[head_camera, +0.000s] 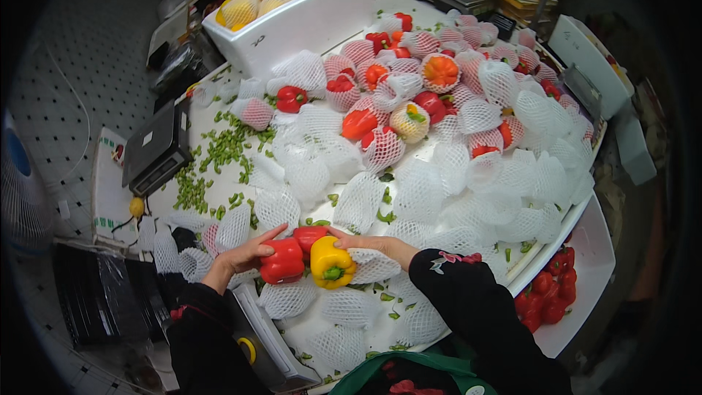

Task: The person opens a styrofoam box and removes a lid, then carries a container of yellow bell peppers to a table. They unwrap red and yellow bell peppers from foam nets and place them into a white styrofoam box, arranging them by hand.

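My left hand point(241, 255) grips a red bell pepper point(281, 262) from its left side, the thumb on top. A yellow bell pepper point(332, 266), its green stem stub towards me, is held by my right hand point(364, 244). Between the two and a little behind them sits another red bell pepper point(308, 236), partly hidden; I cannot tell which hand supports it. White foam net sleeves point(351, 307) lie around and under my hands. One sleeve point(375, 266) lies beneath my right wrist.
Netted red and orange peppers point(378, 148) pile up across the table point(219, 115). Cut green stems point(225, 145) litter its left. A foam box point(296, 27) of yellow peppers stands behind; a bin point(592, 263) with red peppers is at right. Scales point(156, 145) stand on the left.
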Demonstrator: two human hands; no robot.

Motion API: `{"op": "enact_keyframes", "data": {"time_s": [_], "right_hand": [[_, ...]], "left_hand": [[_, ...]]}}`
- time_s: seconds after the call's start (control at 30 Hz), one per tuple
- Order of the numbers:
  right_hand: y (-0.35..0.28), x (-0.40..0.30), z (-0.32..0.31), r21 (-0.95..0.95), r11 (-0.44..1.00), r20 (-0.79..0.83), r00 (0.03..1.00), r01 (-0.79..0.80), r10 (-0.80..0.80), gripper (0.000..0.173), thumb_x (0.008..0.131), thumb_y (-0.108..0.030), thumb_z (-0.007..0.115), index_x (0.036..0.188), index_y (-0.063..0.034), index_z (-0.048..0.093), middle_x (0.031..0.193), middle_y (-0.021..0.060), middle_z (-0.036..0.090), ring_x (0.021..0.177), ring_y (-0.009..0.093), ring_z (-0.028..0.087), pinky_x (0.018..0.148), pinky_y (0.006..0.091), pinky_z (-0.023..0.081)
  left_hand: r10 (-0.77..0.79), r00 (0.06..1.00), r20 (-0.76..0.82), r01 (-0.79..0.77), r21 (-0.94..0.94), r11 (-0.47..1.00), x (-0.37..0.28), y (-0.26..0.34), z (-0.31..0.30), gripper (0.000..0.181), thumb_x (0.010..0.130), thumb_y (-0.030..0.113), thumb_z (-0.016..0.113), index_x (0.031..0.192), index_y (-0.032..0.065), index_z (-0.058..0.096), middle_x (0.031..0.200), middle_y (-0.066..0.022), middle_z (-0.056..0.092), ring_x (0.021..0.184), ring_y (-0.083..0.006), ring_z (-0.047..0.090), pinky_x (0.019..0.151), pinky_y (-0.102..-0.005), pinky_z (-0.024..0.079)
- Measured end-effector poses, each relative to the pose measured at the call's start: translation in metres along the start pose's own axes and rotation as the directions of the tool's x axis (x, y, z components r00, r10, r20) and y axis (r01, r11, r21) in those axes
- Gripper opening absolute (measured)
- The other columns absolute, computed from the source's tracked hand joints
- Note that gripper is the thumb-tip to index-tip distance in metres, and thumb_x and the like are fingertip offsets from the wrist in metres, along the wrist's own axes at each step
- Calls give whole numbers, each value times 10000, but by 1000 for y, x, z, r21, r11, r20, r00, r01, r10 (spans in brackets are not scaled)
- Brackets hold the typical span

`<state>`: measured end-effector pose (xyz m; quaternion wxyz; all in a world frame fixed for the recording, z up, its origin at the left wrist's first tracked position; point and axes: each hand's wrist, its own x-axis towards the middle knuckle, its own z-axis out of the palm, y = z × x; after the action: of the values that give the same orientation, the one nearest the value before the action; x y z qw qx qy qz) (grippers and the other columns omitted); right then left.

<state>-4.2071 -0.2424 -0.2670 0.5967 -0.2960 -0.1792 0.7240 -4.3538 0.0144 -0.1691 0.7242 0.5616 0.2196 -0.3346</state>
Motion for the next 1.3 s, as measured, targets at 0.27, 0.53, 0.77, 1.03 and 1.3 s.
{"op": "enact_keyframes", "data": {"time_s": [0.27,0.53,0.77,1.03,1.3], "right_hand": [[-28,-129,35,-315,870,-15,915,379,-404,1168,725,-363,774,1478,-123,-85,1447,201,280,1262,238,398,1009,341,384],[78,-388,70,-360,745,-421,615,561,-667,1276,621,-557,771,1481,-151,-80,1477,164,223,1313,269,361,1059,390,340],[140,-515,75,-309,414,-825,-25,856,-565,555,908,-187,527,1391,-113,263,1280,145,461,1099,275,545,932,374,475],[266,-644,-40,-523,404,-640,-33,751,-768,386,966,-116,432,1338,-21,395,1285,142,482,1053,232,536,1037,379,374],[53,-475,14,-780,609,-615,-8,-143,-789,449,918,-151,547,1335,-38,427,1037,124,581,787,134,561,723,270,469]], "left_hand": [[351,934,69,-355,67,932,7,51,130,1097,603,434,779,1432,-19,221,1377,-198,402,1241,-299,458,1043,-414,362],[258,836,485,-441,312,842,97,67,356,982,622,387,781,1410,13,330,1344,-153,448,1197,-242,485,1016,-354,368],[91,810,579,-243,192,951,233,28,521,941,818,457,648,1479,96,84,1393,-155,355,1140,-262,521,821,-400,505],[187,782,595,-506,429,748,210,28,502,523,814,316,619,1243,30,534,1086,-203,607,822,-232,625,782,-353,500],[802,586,115,-350,929,122,90,33,202,200,820,190,609,950,47,660,938,-130,651,878,-279,621,778,-372,487]]}}
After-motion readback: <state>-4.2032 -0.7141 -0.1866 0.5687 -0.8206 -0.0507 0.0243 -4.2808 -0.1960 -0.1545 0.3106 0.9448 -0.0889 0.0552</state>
